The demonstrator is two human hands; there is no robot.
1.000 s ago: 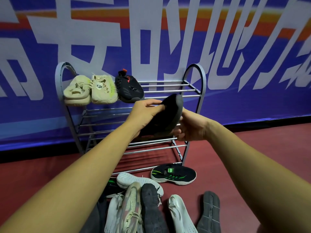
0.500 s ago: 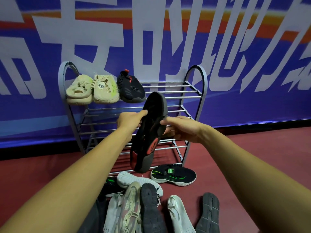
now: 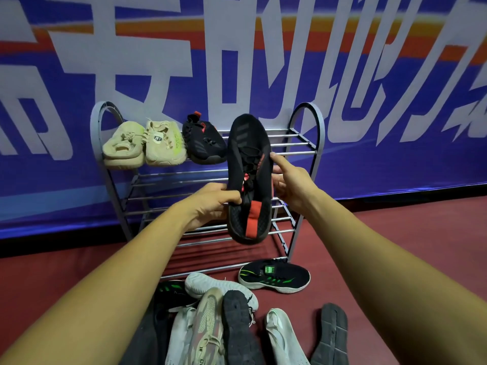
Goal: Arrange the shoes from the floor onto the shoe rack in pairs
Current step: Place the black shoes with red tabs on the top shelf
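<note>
Both hands are on one black-and-red shoe (image 3: 249, 177), held in the air in front of the shoe rack (image 3: 320, 133). Left hand (image 3: 210, 204) grip: thumb and fingers pinch the shoe's left edge near the collar. Right hand (image 3: 290, 180) grip: fingers curled behind the right edge, index finger laid along the upper by the laces. The shoe stands toe up, heel down, upper facing the person.

Just up and left of the grip, a matching black shoe (image 3: 204, 143) sits on the rack's top shelf, heel toward the banner (image 3: 237, 61). Further left of the grip on the same shelf is a beige pair (image 3: 142, 146), side by side and touching.

Below the grip on the floor (image 3: 395, 246), a black-green sneaker (image 3: 274, 277) lies low right, near the rack's foot. Straight down from the grip is a heap of shoes (image 3: 210, 320), white, tan and dark, overlapping. Right of the heap, a white shoe (image 3: 283, 335) and a dark sole-up shoe (image 3: 330, 335) lie apart from each other.
</note>
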